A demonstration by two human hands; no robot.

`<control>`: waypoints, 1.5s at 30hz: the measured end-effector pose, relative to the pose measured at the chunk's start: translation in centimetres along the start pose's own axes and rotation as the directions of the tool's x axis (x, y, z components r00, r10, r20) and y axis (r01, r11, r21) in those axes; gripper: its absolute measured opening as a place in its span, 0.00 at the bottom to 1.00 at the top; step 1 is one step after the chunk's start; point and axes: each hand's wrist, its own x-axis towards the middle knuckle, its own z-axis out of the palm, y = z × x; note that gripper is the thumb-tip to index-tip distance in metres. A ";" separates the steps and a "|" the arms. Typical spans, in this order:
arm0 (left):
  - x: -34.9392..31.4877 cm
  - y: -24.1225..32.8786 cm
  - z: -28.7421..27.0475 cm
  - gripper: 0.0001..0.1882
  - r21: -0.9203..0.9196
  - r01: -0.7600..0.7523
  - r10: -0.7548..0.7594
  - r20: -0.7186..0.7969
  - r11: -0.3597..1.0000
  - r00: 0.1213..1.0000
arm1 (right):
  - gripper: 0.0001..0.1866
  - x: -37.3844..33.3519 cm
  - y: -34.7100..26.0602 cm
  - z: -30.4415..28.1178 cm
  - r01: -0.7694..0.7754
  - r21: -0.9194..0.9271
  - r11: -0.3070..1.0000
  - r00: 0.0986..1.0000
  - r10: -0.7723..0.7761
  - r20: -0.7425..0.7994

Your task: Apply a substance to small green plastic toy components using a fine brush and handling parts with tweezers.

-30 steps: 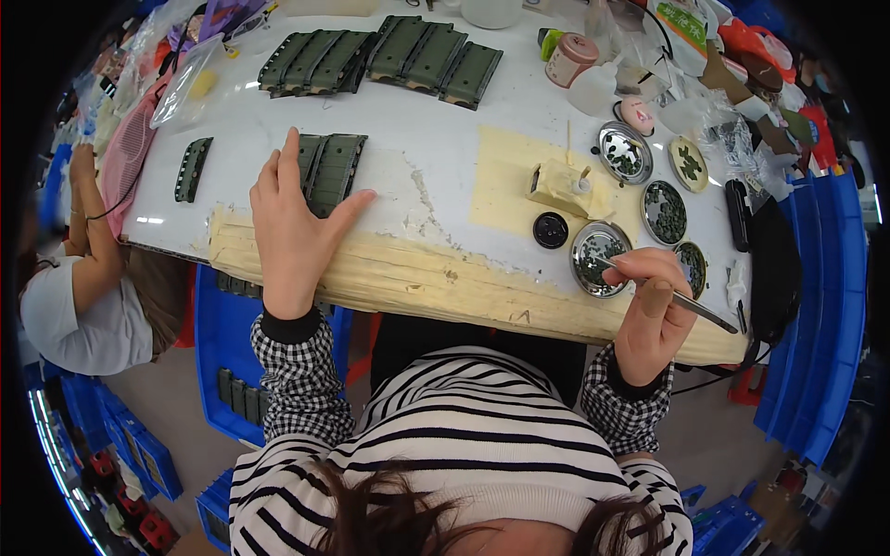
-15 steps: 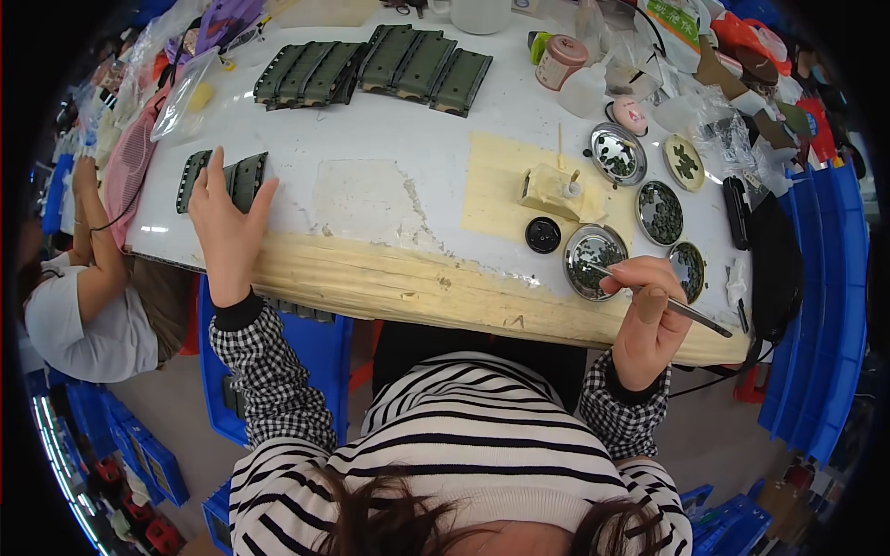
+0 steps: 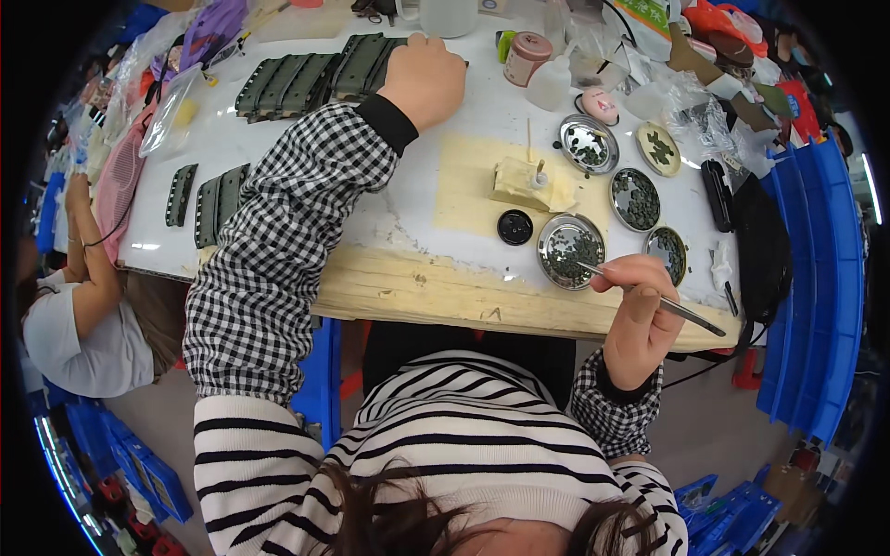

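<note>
My left hand (image 3: 425, 85) reaches over the far group of dark green plastic panels (image 3: 287, 85). Its fingers curl down over the right-hand panel, which the hand mostly covers. Between the fingers of my right hand (image 3: 642, 320) is a pair of metal tweezers (image 3: 693, 316). The tweezers' tip points over a round metal dish (image 3: 545, 267) holding small dark green bits. Nearer my left sleeve lie a narrow green panel (image 3: 181, 196) and a wider one (image 3: 219, 206), partly hidden by the sleeve.
More dishes of green bits, one a metal dish (image 3: 612, 157), stand to the right. A tape-wrapped block (image 3: 519, 185) and a black round lid (image 3: 514, 228) sit mid-table. Behind are a pink-labelled jar (image 3: 527, 60) and a white bottle (image 3: 551, 85). Another person (image 3: 88, 320) sits at left.
My left hand has gone from the near-left panels to the far group, its fingers now curled. The near panels now lie apart. My right hand still holds the tweezers at the dish.
</note>
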 end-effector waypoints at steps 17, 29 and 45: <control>-13.1 7.0 -13.8 0.24 -0.282 0.033 -0.197 0.744 -0.959 0.638 | 0.15 0.4 -0.3 2.1 0.019 0.053 0.998 0.991 -0.026 0.128; -13.6 9.4 -15.3 0.28 -0.185 0.036 -0.125 0.782 -0.982 0.610 | 0.10 -0.1 -0.9 3.6 0.059 0.019 0.998 0.958 -0.062 0.281; -13.7 9.7 -15.4 0.30 -0.208 0.023 -0.154 0.789 -0.978 0.595 | 0.09 0.0 -0.8 3.8 0.098 -0.093 0.991 0.937 -0.060 0.344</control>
